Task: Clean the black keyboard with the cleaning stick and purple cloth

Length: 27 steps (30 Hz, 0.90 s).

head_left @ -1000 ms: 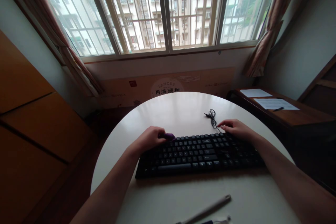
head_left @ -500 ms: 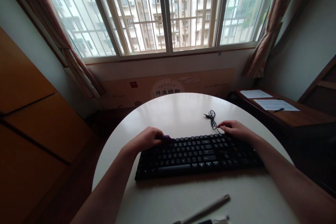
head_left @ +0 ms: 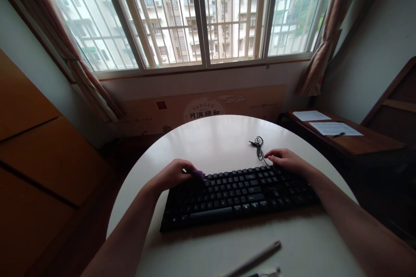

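Note:
A black full-size keyboard [head_left: 224,199] lies on a round white table, slightly slanted, its left end nearer to me. Over its far left corner is my left hand [head_left: 175,174], fingers closed on a small, limp-looking purple piece [head_left: 199,175] that touches the upper-row keys. What the piece is made of is too small to tell. At the far right edge, my right hand [head_left: 286,161] grips the keyboard; the palm and some fingertips cover part of the keys there. Just beyond that hand lies the keyboard's bundled black cable [head_left: 258,145].
On the near part of the white table [head_left: 195,249] lies a grey stick-like handle [head_left: 260,256], beside small items cut off by the frame. A brown side table [head_left: 373,143] at right bears paper sheets [head_left: 334,128] and a pen [head_left: 338,134]. A barred window stands behind.
My left hand and the purple piece have shifted slightly left and towards me. The keyboard's left end has come a little nearer. My right hand keeps its hold.

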Each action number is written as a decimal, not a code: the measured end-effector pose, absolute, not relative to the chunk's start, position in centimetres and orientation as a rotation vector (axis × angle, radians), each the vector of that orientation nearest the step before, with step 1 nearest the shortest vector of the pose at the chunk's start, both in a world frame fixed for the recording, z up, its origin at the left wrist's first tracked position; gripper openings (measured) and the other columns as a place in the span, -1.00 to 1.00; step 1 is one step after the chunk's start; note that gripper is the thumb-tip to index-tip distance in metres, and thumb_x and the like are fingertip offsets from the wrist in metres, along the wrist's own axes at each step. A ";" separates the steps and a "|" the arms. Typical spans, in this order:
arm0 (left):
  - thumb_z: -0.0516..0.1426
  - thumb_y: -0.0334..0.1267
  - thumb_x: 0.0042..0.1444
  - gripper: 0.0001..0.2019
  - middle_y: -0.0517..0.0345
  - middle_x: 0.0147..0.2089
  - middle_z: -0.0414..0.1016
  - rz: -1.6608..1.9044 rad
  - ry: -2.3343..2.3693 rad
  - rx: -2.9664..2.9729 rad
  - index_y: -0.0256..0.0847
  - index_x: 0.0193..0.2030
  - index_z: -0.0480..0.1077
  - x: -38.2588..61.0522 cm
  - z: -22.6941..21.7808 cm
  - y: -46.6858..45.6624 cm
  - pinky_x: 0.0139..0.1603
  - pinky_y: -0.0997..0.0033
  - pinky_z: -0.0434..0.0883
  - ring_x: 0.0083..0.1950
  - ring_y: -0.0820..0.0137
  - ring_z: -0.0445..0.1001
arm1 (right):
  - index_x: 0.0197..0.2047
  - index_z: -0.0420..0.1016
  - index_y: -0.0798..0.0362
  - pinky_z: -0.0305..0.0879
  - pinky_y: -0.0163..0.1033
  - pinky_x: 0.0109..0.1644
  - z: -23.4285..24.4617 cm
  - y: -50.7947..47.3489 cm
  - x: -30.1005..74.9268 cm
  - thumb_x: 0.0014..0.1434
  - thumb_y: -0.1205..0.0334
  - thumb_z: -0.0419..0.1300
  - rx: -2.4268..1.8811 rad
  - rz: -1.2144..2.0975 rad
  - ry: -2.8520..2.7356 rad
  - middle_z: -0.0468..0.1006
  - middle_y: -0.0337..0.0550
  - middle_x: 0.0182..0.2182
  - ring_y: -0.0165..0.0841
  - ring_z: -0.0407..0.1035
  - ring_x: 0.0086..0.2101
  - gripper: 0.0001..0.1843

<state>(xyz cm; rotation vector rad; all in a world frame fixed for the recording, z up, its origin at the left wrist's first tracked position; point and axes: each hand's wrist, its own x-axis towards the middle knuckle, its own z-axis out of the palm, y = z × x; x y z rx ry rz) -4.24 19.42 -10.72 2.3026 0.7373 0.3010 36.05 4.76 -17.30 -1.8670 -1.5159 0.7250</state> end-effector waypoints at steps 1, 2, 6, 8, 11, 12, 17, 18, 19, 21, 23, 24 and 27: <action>0.20 -0.18 0.05 -0.81 0.10 -0.31 0.61 0.373 0.723 2.310 -0.23 -0.31 0.57 -3.8 -10.8 19.2 -0.24 0.42 0.46 -0.27 0.32 0.53 | -0.06 0.56 0.10 0.19 -0.25 -0.32 -17.3 4.8 36.1 0.16 0.00 0.09 -1.874 0.724 -1.514 0.50 -0.16 -0.44 -0.32 0.33 -0.41 -0.57; 0.20 -0.17 0.07 -0.81 0.09 -0.32 0.61 0.440 0.700 2.318 -0.24 -0.33 0.57 -3.4 -10.9 19.0 -0.26 0.42 0.45 -0.29 0.33 0.53 | -0.06 0.56 0.09 0.19 -0.25 -0.32 -17.3 4.8 36.1 0.16 0.00 0.09 -1.880 0.723 -1.513 0.51 -0.16 -0.44 -0.32 0.34 -0.41 -0.57; 0.17 -0.24 0.12 -0.83 0.07 -0.27 0.61 0.600 0.627 2.406 -0.21 -0.27 0.59 -0.8 -10.9 17.0 -0.23 0.41 0.44 -0.27 0.33 0.54 | -0.06 0.56 0.08 0.21 -0.25 -0.29 -17.4 5.0 36.1 0.16 0.01 0.09 -1.884 0.704 -1.532 0.51 -0.17 -0.43 -0.31 0.35 -0.40 -0.58; 0.15 -0.28 0.14 -0.82 0.09 -0.21 0.62 0.576 0.653 2.485 -0.15 -0.19 0.59 0.2 -11.1 16.1 -0.14 0.37 0.43 -0.20 0.30 0.54 | -0.07 0.57 0.07 0.21 -0.25 -0.30 -17.5 5.0 36.2 0.16 0.01 0.09 -1.887 0.697 -1.540 0.51 -0.17 -0.44 -0.32 0.34 -0.40 -0.59; 0.16 -0.29 0.11 -0.76 0.13 -0.12 0.62 0.411 0.698 2.587 -0.06 -0.11 0.58 0.8 -11.3 15.6 -0.04 0.33 0.41 -0.11 0.25 0.53 | -0.06 0.57 0.07 0.20 -0.26 -0.32 -17.5 5.0 36.3 0.16 0.01 0.09 -1.890 0.687 -1.550 0.52 -0.18 -0.44 -0.32 0.34 -0.41 -0.58; 0.16 -0.30 0.10 -0.74 0.15 -0.10 0.62 0.356 0.705 2.590 -0.04 -0.08 0.57 0.6 -11.3 15.6 -0.03 0.33 0.40 -0.09 0.25 0.53 | -0.06 0.57 0.07 0.21 -0.26 -0.31 -17.6 5.0 36.3 0.16 0.01 0.10 -1.887 0.686 -1.553 0.53 -0.17 -0.42 -0.32 0.34 -0.40 -0.59; 0.11 -0.29 0.11 -0.73 0.18 -0.17 0.62 0.182 0.772 2.452 -0.09 -0.09 0.57 -0.8 -10.7 16.5 -0.15 0.42 0.40 -0.18 0.31 0.54 | -0.08 0.58 0.07 0.23 -0.25 -0.26 -17.4 5.0 36.2 0.15 0.04 0.12 -1.871 0.693 -1.540 0.56 -0.14 -0.36 -0.29 0.38 -0.35 -0.61; 0.11 -0.28 0.11 -0.74 0.18 -0.18 0.62 0.177 0.773 2.448 -0.11 -0.11 0.57 -1.0 -10.6 16.7 -0.17 0.43 0.40 -0.20 0.32 0.54 | -0.08 0.59 0.07 0.23 -0.25 -0.26 -17.4 5.0 36.1 0.14 0.04 0.13 -1.872 0.691 -1.538 0.56 -0.14 -0.37 -0.30 0.38 -0.35 -0.61; 0.12 -0.26 0.12 -0.75 0.17 -0.19 0.62 0.179 0.768 2.456 -0.12 -0.12 0.57 -1.0 -10.6 16.8 -0.18 0.44 0.39 -0.21 0.32 0.53 | -0.09 0.59 0.07 0.22 -0.25 -0.27 -17.3 5.0 36.1 0.14 0.04 0.12 -1.876 0.688 -1.535 0.55 -0.15 -0.39 -0.30 0.37 -0.37 -0.62; 0.12 -0.23 0.12 -0.77 0.15 -0.21 0.61 0.188 0.758 2.482 -0.13 -0.16 0.58 -0.9 -10.8 17.0 -0.20 0.45 0.38 -0.22 0.33 0.52 | -0.10 0.59 0.07 0.21 -0.26 -0.31 -17.2 5.0 36.0 0.14 0.04 0.12 -1.881 0.685 -1.529 0.52 -0.17 -0.44 -0.32 0.34 -0.41 -0.61; 0.12 -0.21 0.11 -0.78 0.14 -0.24 0.60 0.186 0.762 2.503 -0.14 -0.20 0.58 -0.5 -11.1 17.1 -0.22 0.45 0.37 -0.24 0.34 0.51 | -0.10 0.59 0.08 0.18 -0.27 -0.33 -17.2 5.0 36.0 0.14 0.04 0.11 -1.876 0.682 -1.528 0.50 -0.19 -0.47 -0.34 0.31 -0.44 -0.61; 0.12 -0.21 0.10 -0.78 0.14 -0.25 0.60 0.185 0.773 2.516 -0.15 -0.22 0.58 -0.2 -11.2 17.1 -0.23 0.45 0.36 -0.25 0.34 0.50 | -0.10 0.59 0.08 0.18 -0.27 -0.34 -17.2 5.1 36.0 0.14 0.04 0.11 -1.872 0.680 -1.528 0.50 -0.19 -0.47 -0.35 0.30 -0.45 -0.61; 0.14 -0.21 0.04 -0.82 0.14 -0.30 0.59 0.199 0.818 2.601 -0.16 -0.30 0.57 0.5 -11.7 17.4 -0.26 0.44 0.33 -0.27 0.33 0.48 | -0.11 0.60 0.07 0.17 -0.28 -0.34 -17.4 5.2 36.1 0.13 0.06 0.12 -1.864 0.674 -1.536 0.50 -0.19 -0.46 -0.36 0.30 -0.45 -0.62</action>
